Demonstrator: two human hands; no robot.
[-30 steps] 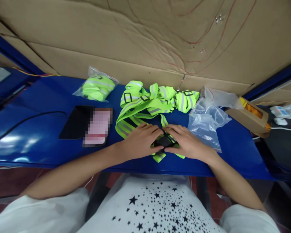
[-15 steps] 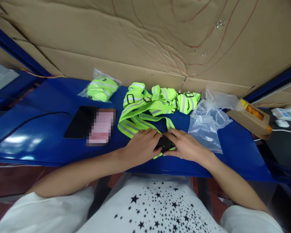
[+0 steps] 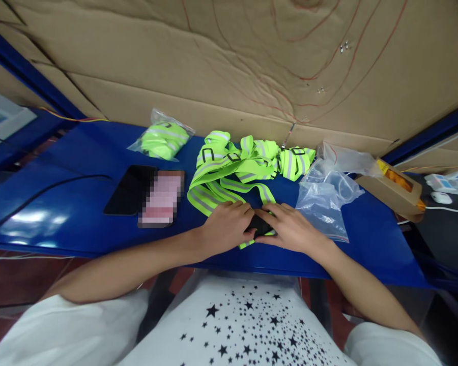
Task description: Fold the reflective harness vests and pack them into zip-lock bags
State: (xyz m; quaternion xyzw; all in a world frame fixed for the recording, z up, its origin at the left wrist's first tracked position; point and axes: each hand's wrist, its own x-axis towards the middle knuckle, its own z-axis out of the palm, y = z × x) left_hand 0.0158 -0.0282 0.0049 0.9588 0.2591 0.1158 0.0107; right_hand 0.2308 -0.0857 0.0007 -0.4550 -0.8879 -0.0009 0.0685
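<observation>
Near lower centre, the left hand [image 3: 228, 229] and right hand [image 3: 293, 229] close around a black piece [image 3: 262, 225] between them, below the green straps [image 3: 216, 189], neither hand clearly nearer.

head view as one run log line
left hand: on black piece | right hand: on black piece | green straps: bundled on blue table

A workshop; blue bench [image 3: 80, 152], cardboard panel [image 3: 156, 61], reflective straps [image 3: 252, 162], plastic bags [image 3: 320, 198].
</observation>
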